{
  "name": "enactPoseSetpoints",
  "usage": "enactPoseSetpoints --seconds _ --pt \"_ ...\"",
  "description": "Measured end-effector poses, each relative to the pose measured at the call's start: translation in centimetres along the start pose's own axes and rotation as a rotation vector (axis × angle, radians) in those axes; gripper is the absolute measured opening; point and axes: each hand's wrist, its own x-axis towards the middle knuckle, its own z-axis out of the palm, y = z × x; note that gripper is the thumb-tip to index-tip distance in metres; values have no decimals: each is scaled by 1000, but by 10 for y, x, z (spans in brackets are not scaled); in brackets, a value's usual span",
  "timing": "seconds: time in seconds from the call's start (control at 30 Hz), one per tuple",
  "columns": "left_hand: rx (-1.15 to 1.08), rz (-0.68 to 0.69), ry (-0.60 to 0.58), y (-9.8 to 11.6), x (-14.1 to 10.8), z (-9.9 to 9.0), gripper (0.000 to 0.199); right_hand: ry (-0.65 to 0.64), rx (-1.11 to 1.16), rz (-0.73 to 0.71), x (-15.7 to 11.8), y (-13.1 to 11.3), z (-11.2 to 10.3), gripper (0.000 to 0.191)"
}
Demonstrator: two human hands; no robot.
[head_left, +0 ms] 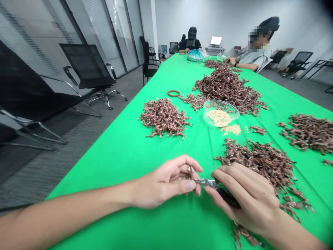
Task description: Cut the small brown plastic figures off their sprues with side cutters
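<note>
My right hand is wrapped around needle-nose pliers with black handles. The jaws point left and reach the fingertips of my left hand. Between that thumb and fingers is pinched a small brown figure, mostly hidden by the fingers; its exact kind is too small to tell. Just beyond and partly under my right hand lies a pile of similar brown figures, with a few loose ones nearer me. Another pile of them sits beyond my left hand.
A clear plastic bowl holds small pale beads, some spilled beside it. A large brown heap lies behind it, another pile at right. A brown bracelet-like ring rests on the green cloth. Co-workers sit farther along.
</note>
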Motion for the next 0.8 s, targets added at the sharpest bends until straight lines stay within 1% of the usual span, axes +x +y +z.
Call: enactPoseSetpoints --seconds 0.23,0.57,0.63,0.73,0.8 --pt "-5 -10 -11 3 0 1 21 15 -24 -9 -1 0 -1 26" --pt "4 -30 -24 4 0 1 22 -15 -39 -51 -2 -1 -4 29" --pt "-17 -23 7 2 0 1 24 -12 -46 -44 -4 -1 -4 30" --pt "-60 -9 122 -2 1 0 34 11 -83 -31 -6 0 -3 34" --pt "-76 -20 177 -4 3 -1 34 19 -122 -25 -7 1 -3 33"
